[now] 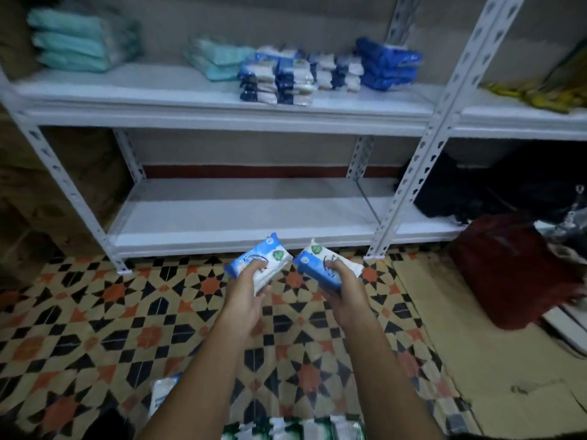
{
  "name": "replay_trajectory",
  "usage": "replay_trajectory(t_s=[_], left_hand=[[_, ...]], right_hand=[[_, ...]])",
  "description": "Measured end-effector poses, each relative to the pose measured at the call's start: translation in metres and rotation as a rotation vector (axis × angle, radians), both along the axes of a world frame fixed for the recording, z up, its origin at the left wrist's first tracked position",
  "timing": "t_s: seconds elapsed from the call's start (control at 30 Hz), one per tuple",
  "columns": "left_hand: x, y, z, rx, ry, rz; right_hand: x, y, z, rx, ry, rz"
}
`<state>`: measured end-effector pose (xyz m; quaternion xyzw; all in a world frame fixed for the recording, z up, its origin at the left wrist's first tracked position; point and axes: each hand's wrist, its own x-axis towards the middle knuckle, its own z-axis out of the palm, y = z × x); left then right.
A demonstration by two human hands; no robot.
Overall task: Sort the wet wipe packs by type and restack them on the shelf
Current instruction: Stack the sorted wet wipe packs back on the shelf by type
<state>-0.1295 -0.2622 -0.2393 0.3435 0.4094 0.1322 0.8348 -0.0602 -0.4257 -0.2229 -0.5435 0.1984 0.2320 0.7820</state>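
Landmark: we take the white metal shelf [222,112] as reference for all positions.
Left hand: our left hand [246,295] is out in front of the shelf's bottom board, over the patterned tile floor [95,312]; its fingers are clamped on a blue-and-white wipe pack [258,260], thumb on the top face.
Right hand: our right hand [344,295] is level with the left, fingers clamped on a second blue-and-white pack [324,266], thumb likewise on top.
Held packs: the two are near each other but apart, both tilted, both showing a green badge.
Upper board, left: a stack of teal packs [79,42].
Upper board, middle: a smaller teal stack [216,60] just beside stacks of blue-and-white packs [279,77].
Upper board, right end: dark blue packs [387,63], stacked.
Bottom board: we see white surface only.
Floor, nearest us: green-and-white packs [301,428] at the lower frame edge; one pale pack [163,395] to their left, partly hidden by our left forearm.
Right of shelf: a dark red bag [514,271] on the floor.
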Motion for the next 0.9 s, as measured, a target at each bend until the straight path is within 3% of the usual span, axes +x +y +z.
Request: replay_trajectory(t_s=[0.17,0.43,0.57,0.77,0.9], left_hand=[[0.037,-0.016,0.093,-0.12,-0.219,0.036],[0.116,-0.039,0.209,0.055,-0.324,-0.094],[0.164,-0.051,0.24,0.134,-0.322,-0.121],[0.216,-0.061,0.249,0.151,-0.264,0.133],[0.24,-0.06,0.245,0.153,-0.291,0.185]], right_hand=[[0.043,0.001,0.104,0.188,-0.122,-0.149],[0.118,0.0,0.219,0.109,-0.262,-0.237],[0.154,-0.002,0.245,0.125,-0.301,-0.273],[0.2,0.001,0.229,0.229,-0.306,-0.235],[0.215,0.015,0.213,0.246,-0.336,-0.222]])
